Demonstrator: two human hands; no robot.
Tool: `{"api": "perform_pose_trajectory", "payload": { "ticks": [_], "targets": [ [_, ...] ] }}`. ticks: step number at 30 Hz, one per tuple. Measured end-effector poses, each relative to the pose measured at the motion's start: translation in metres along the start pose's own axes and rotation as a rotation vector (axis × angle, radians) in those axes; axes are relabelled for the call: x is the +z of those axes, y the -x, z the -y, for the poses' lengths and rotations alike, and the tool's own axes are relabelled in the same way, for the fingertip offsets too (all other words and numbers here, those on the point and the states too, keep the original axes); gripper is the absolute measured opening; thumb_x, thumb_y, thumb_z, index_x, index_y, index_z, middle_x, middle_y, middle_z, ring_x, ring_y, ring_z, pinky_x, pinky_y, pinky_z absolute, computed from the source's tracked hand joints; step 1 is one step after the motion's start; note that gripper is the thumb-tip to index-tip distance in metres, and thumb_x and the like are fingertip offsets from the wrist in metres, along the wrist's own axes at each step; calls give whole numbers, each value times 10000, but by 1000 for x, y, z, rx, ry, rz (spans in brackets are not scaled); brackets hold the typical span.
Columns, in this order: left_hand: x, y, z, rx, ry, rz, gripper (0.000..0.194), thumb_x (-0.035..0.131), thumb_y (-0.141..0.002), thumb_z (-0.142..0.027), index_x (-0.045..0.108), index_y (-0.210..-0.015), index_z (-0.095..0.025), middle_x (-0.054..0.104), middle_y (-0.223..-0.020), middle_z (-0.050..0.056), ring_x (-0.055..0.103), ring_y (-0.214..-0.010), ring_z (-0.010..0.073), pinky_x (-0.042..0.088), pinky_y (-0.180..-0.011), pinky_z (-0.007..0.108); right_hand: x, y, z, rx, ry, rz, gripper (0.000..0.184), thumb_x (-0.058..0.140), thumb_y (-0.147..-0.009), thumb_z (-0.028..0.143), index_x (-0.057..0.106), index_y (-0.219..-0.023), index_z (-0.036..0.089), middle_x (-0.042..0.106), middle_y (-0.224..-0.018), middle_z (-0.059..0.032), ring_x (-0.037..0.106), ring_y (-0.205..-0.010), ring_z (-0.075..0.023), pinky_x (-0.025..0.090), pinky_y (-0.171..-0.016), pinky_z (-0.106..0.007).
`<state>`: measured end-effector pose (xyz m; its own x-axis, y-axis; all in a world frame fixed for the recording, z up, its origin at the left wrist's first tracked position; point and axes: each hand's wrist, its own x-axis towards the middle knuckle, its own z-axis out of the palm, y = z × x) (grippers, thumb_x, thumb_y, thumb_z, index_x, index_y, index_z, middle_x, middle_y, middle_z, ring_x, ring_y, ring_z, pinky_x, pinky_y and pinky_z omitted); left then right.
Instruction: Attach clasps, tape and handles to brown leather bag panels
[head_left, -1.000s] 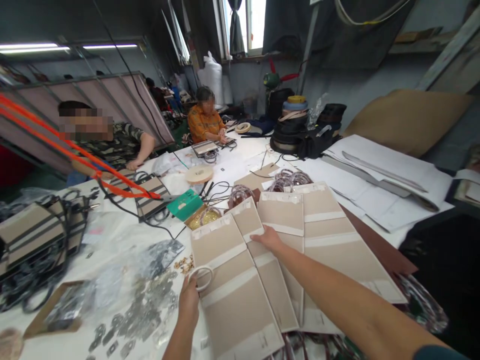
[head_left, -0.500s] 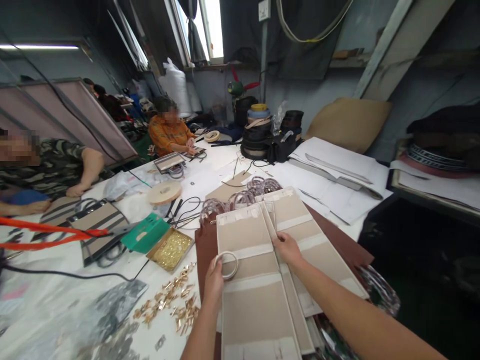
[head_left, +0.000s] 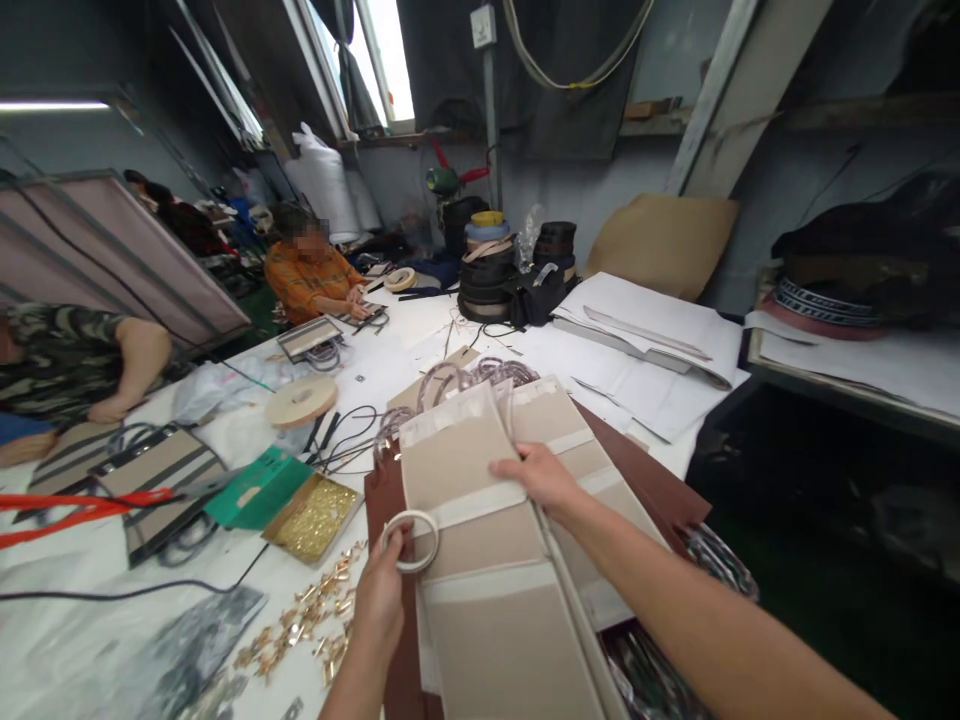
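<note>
My left hand [head_left: 381, 590] is closed around a narrow white roll of tape [head_left: 433, 545], which overlaps the left edge of a beige panel. That long beige panel [head_left: 487, 620] has pale strips across it and lies tilted on top of others. My right hand [head_left: 544, 478] grips its right edge, thumb on the upper face and the other fingers mostly hidden. Under it to the right is a second beige panel [head_left: 592, 462] with similar strips. Brown sheets [head_left: 645, 470] lie beneath, and clear-wrapped looped handles [head_left: 442, 385] stick out past the far end.
To the left are an open box of small gold pieces [head_left: 311, 520], loose gold hardware [head_left: 300, 625], orange-handled scissors [head_left: 82, 505] and a tan tape roll [head_left: 301, 402]. Two co-workers sit at the table's left and far sides. White sheets [head_left: 649, 330] lie at the back right.
My right hand has shifted from between the panels onto the top panel's right edge, and that panel now sits more askew. The tape roll stays in my left hand. The camera view has turned slightly right.
</note>
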<state>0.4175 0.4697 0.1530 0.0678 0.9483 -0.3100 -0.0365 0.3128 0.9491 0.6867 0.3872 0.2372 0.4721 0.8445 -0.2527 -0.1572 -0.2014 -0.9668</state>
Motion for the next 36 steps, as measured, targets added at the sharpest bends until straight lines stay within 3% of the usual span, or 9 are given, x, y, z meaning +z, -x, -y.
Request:
{"api": "perform_pose_trajectory", "payload": {
  "ticks": [3, 6, 10, 13, 18, 25, 28, 32, 36],
  "targets": [
    [35, 38, -10, 44, 14, 191, 406, 697, -815, -558, 736, -1005, -201, 737, -1178, 82, 596, -1242, 288, 392, -1134, 398, -74, -3, 14, 90, -66, 99, 474, 826, -686, 454, 752, -1042, 150, 796, -992, -137, 761, -838, -322, 622, -771, -447],
    [83, 53, 5, -11, -114, 309, 409, 647, -816, -574, 729, -940, -192, 744, -1085, 95, 628, -1120, 305, 415, -1068, 401, -140, -26, -14, 244, -86, 56, 455, 850, -657, 408, 743, -1011, 143, 785, -1039, -178, 756, -902, -347, 617, -809, -470],
    [115, 40, 42, -100, -136, 252, 365, 656, -781, -543, 702, -818, -183, 734, -955, 116, 626, -1030, 323, 418, -1019, 437, -172, -49, -69, 270, 82, -65, 364, 804, -683, 428, 742, -925, 164, 790, -951, -184, 761, -840, -356, 617, -742, -471],
    [110, 29, 57, -125, -128, 275, 354, 693, -747, -518, 719, -842, -178, 739, -991, 119, 628, -1027, 305, 412, -1020, 416, -169, -50, -86, 160, 241, -179, 416, 788, -695, 485, 752, -969, 174, 793, -954, -155, 758, -831, -333, 608, -723, -429],
    [96, 22, 57, -150, -95, 313, 419, 753, -688, -531, 747, -872, -155, 747, -1048, 133, 629, -1064, 317, 386, -1050, 425, -164, -49, -72, 99, 339, -250, 450, 849, -630, 509, 755, -922, 179, 790, -939, -121, 738, -850, -319, 586, -754, -398],
    [87, 28, 51, -165, 18, 280, 431, 811, -625, -527, 747, -827, -152, 748, -1021, 131, 629, -1070, 309, 382, -1058, 403, -131, -34, -54, 5, 171, -61, 593, 834, -679, 497, 650, -1155, 195, 775, -1079, -118, 746, -894, -305, 604, -747, -392],
    [69, 41, 34, -189, 68, 302, 417, 835, -616, -497, 736, -807, -141, 736, -961, 123, 645, -971, 281, 434, -993, 399, -106, -16, -36, 10, 68, -11, 681, 874, -617, 421, 605, -1197, 186, 768, -1109, -128, 742, -933, -319, 606, -785, -410],
    [27, 74, -6, -169, 142, 351, 349, 831, -688, -463, 719, -841, -170, 724, -969, 68, 653, -924, 227, 490, -932, 355, -85, 24, 7, -24, -120, 66, 737, 871, -634, 404, 571, -1273, 192, 750, -1171, -132, 738, -941, -318, 605, -800, -410],
    [-5, 121, -46, -170, 294, 256, 308, 807, -739, -404, 738, -948, -188, 748, -983, 71, 694, -984, 287, 545, -954, 435, -67, 61, 24, -65, -224, 153, 784, 821, -712, 452, 500, -1396, 243, 703, -1304, -117, 716, -1062, -330, 601, -871, -424]
  ]
}}
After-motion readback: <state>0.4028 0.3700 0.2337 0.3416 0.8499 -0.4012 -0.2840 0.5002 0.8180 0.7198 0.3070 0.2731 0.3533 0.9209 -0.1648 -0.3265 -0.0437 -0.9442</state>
